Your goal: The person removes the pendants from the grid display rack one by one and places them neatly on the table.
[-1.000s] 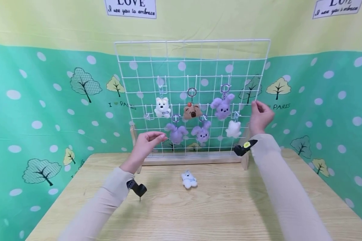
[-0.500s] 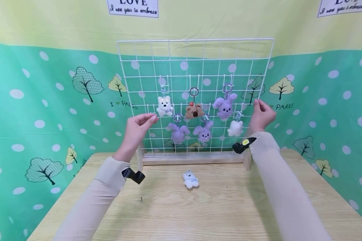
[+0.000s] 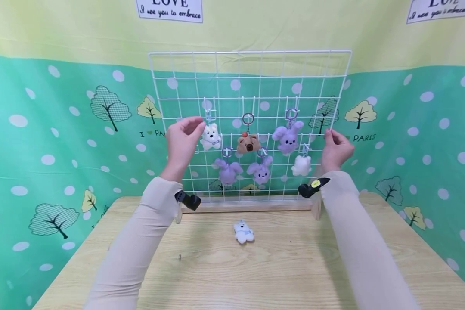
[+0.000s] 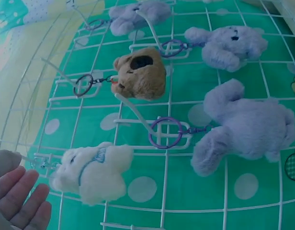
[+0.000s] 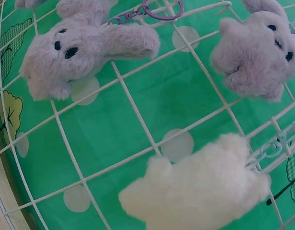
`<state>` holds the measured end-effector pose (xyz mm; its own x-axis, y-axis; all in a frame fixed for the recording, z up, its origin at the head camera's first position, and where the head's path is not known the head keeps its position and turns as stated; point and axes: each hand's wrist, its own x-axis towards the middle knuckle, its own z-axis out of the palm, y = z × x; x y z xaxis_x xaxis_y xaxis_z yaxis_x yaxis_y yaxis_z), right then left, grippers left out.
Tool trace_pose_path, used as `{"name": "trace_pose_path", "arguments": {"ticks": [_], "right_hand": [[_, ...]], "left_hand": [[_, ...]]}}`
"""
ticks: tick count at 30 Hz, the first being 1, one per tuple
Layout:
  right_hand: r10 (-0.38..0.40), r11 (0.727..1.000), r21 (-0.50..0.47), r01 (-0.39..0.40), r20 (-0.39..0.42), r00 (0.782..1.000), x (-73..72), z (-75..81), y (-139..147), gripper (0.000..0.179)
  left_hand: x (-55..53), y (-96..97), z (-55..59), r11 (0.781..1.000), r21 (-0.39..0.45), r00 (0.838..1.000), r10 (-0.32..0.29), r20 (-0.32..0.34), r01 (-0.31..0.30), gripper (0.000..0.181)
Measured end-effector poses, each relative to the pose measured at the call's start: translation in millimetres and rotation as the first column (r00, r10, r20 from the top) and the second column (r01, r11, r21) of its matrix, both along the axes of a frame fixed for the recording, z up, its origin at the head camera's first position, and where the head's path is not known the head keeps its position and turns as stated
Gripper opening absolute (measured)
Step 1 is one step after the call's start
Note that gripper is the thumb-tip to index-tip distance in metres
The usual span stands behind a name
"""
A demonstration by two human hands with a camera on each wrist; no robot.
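My left hand [image 3: 183, 142] is raised beside the upper-left white bear keychain [image 3: 211, 137]. In the left wrist view its loosely bent fingers [image 4: 18, 199] lie close to the bear's clear clasp [image 4: 42, 163], with a gap between thumb and forefinger; contact is unclear. My right hand [image 3: 336, 148] pinches the right edge of the white wire grid rack [image 3: 249, 78]; it is outside the right wrist view. A brown bear keychain [image 3: 248, 144], several purple rabbit keychains [image 3: 288, 138] and a second white bear [image 3: 302, 165], back turned, hang from hooks.
Another white bear keychain [image 3: 243, 232] lies face up on the wooden table [image 3: 232, 275]. A wooden base [image 3: 248, 206] supports the rack. To the left lies a tiny dark peg-like bit [image 3: 180, 257]. A patterned green curtain [image 3: 54, 163] surrounds the table.
My left hand has risen from beside the lower-left rabbit, past the left hook, up to the white bear's clasp. The right hand keeps its hold on the rack's edge.
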<state>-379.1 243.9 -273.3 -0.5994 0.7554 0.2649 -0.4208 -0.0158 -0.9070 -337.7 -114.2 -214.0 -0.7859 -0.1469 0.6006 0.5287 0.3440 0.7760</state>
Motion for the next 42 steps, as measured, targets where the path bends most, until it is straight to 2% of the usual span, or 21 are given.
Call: {"name": "trace_pose_path", "arguments": {"ticks": [4, 9, 13, 19, 23, 30, 36, 42], "right_hand": [[0.007, 1.000, 0.017, -0.007, -0.005, 1.000, 1.7, -0.3, 1, 0.029], [0.018, 1.000, -0.003, -0.018, -0.005, 1.000, 1.6, -1.3, 2, 0.029], [0.036, 0.999, -0.019, -0.036, 0.007, 0.999, 1.8, -0.7, 0, 0.030], [0.038, 0.999, -0.021, -0.038, 0.007, 0.999, 3.7, 0.7, -2, 0.031], [0.044, 0.999, -0.019, -0.044, 0.000, 0.999, 4.1, 0.5, -2, 0.030], [0.058, 0.998, -0.032, -0.058, 0.006, 0.998, 4.1, -0.1, 1, 0.032], [0.064, 0.998, -0.022, -0.063, 0.014, 0.998, 4.5, -0.8, 2, 0.032], [0.068, 0.997, -0.033, -0.068, 0.010, 0.998, 4.5, 0.1, 1, 0.032]], "left_hand": [[-12.1, 7.7, 5.6, 1.000, -0.006, 1.000, 0.024, -0.005, -0.024, 0.026], [-23.8, 12.7, 5.2, 0.999, 0.007, 0.999, 0.043, 0.014, -0.043, 0.025], [-29.5, 14.0, 3.2, 0.998, 0.031, 0.998, 0.053, 0.037, -0.054, 0.024], [-32.0, 13.4, 2.5, 0.996, 0.081, 0.996, 0.020, 0.092, -0.027, 0.025], [-31.3, 12.9, 2.7, 0.992, 0.122, 0.993, -0.004, 0.119, -0.011, 0.025], [-25.4, 13.1, 5.9, 0.976, 0.212, 0.993, -0.060, 0.102, 0.037, 0.024], [-12.8, 12.9, 8.3, 0.970, 0.237, 0.990, -0.089, 0.112, 0.060, 0.025], [1.7, 11.1, 2.8, 0.962, 0.248, 0.983, -0.143, 0.117, 0.110, 0.028]]}}
